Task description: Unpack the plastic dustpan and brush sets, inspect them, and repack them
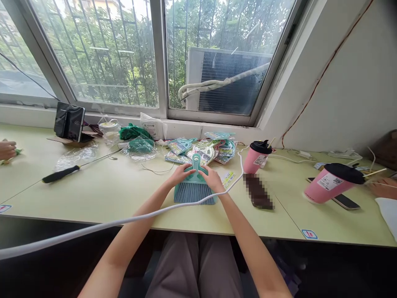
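Observation:
A small mint-green hand brush (194,193) with grey-blue bristles lies over a matching dustpan (177,193) on the table in front of me. The bristles point towards me, and the handle with its hanging hole points to the window. My left hand (181,174) grips the brush from the left, thumb on top. From the right, my right hand (213,179) grips it the same way. Whether the fingers underneath also hold the dustpan is hidden. Just right of my right hand lies a yellow-green printed card (228,180). Behind the brush are piled several wrapped brush-and-dustpan sets (203,150).
A white cable (124,221) runs across the foreground, over my right wrist. Pink cups (253,159) and a blurred-out dark object (259,192) are to the right. At left lie a screwdriver (62,174) and a propped tablet (70,122). Other people's hands (6,150) show at both edges.

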`<state>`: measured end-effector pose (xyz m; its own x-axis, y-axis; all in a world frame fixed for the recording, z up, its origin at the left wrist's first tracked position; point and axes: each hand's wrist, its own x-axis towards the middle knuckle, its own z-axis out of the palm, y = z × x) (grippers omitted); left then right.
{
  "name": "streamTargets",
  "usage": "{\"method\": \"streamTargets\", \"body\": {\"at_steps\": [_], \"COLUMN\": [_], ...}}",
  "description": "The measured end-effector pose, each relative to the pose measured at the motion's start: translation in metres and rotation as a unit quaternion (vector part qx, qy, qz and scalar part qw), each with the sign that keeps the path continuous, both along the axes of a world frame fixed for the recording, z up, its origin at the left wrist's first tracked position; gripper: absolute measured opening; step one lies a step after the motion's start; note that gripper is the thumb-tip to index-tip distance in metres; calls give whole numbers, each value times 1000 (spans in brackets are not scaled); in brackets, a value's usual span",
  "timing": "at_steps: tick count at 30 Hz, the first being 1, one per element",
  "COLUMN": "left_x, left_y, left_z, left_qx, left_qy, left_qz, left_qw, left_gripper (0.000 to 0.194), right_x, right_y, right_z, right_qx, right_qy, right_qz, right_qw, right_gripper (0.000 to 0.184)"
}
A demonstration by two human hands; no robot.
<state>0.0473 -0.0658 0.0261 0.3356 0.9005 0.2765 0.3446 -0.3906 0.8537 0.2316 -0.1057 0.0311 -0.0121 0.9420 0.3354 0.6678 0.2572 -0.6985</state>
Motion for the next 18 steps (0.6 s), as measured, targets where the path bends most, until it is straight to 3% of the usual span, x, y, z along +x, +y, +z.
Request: {"method": "streamTargets", "body": {"at_steps": [2,8,18], "left_x": [0,-2,3], "left_y": [-1,-10,-16], "left_z": [2,14,17], "left_qx": [-3,-69,-65], "left_qy": [4,-18,-44], "left_qz": [-12,-88,-61], "left_qw": [1000,994,995], "left_gripper": [57,53,49], "right_x": [7,8,8], "right_y": [6,6,6], "right_z": [-3,-12,-11], "right_qx": [-43,-1,-51], "right_qy": [44,129,204], "right_qz": [40,21,55], "right_qw": [997,991,976], "right_gripper": [31,38,33]}}
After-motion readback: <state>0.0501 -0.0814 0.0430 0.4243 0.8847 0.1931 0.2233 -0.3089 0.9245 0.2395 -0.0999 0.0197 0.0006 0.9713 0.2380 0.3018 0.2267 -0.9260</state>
